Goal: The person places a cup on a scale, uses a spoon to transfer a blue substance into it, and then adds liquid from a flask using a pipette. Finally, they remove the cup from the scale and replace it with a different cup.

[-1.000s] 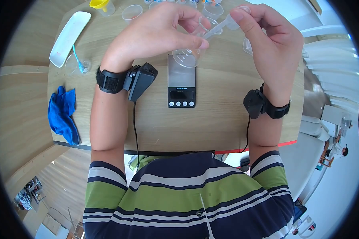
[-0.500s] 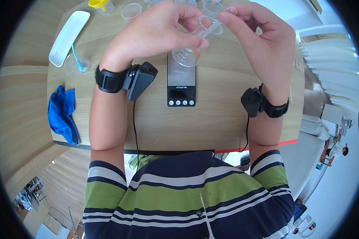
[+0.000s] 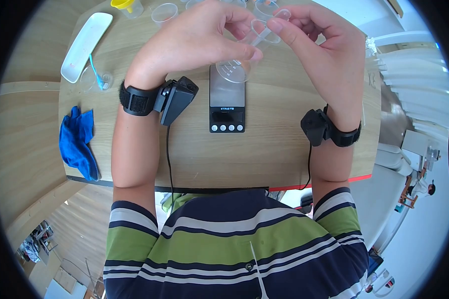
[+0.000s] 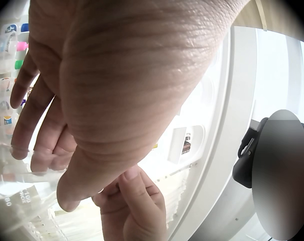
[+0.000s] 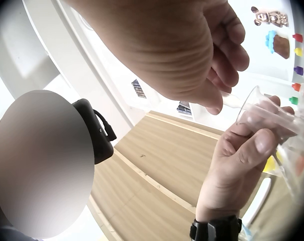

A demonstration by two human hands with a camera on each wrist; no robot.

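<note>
My left hand (image 3: 199, 42) grips a clear plastic measuring cup (image 3: 230, 73), held tilted above the far part of the black scale (image 3: 227, 89). White graduation marks show on the cup's wall. My right hand (image 3: 329, 45) pinches the rounded end of a thin translucent stick (image 3: 261, 36) between thumb and fingers. Its other end reaches into the cup's mouth, as the right wrist view also shows, with the cup (image 5: 248, 106) in the other hand. The left wrist view catches only the cup's side (image 4: 22, 205) beyond the thumb.
Several clear cups (image 3: 164, 14) line the table's far edge, beside a yellow-topped cup (image 3: 128, 7). A white tray (image 3: 86, 49), a clear cup (image 3: 88, 79) with a blue stick-like tool (image 3: 101, 82), and a blue cloth (image 3: 77, 142) lie at the left. Cables trail from both wrists.
My right hand has moved left toward the cup, taking the stick deeper into it. The left hand and cup stay nearly still.
</note>
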